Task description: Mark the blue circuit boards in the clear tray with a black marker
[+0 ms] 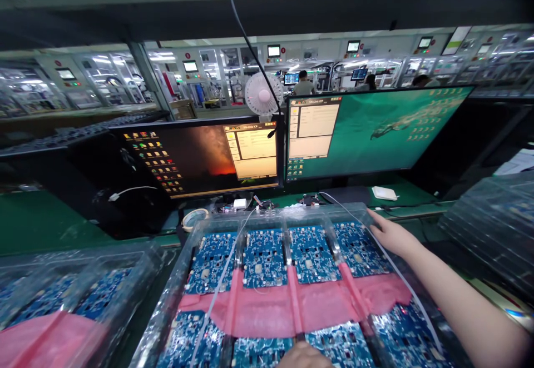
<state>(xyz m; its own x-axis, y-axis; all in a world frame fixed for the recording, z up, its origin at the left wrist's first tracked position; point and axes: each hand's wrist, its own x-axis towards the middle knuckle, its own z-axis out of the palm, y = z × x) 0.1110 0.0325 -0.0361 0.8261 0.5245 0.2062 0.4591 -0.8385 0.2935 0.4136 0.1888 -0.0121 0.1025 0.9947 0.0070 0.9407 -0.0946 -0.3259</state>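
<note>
1. My right grip (390, 234) lies flat and open, its fingers stretched out side by side and pinching nothing, with the fingertips at the far right corner of a clear plastic tray (167, 296).
2. My left grip (303, 357) shows only as a sliver at the bottom edge, over the tray's near row, so I cannot tell whether it is spread or closed.
3. The tray sits on the green worktop (54, 223) right in front of me, divided into compartments. Each holds a blue circuit board (263, 258), in two rows with a pink sheet (292, 307) lying between them.
4. A thin white cable (221, 284) runs across the tray's left side, and another passes just beside my right grip.
5. A second loaded tray (104, 262) lies to my left, and a stack of clear trays (488, 229) stands to my right.
6. Beyond the tray are a roll of tape (194, 219), two lit monitors (200, 159) and a white desk fan (262, 94).
7. Far off, a person (303, 83) stands among the machines.
</note>
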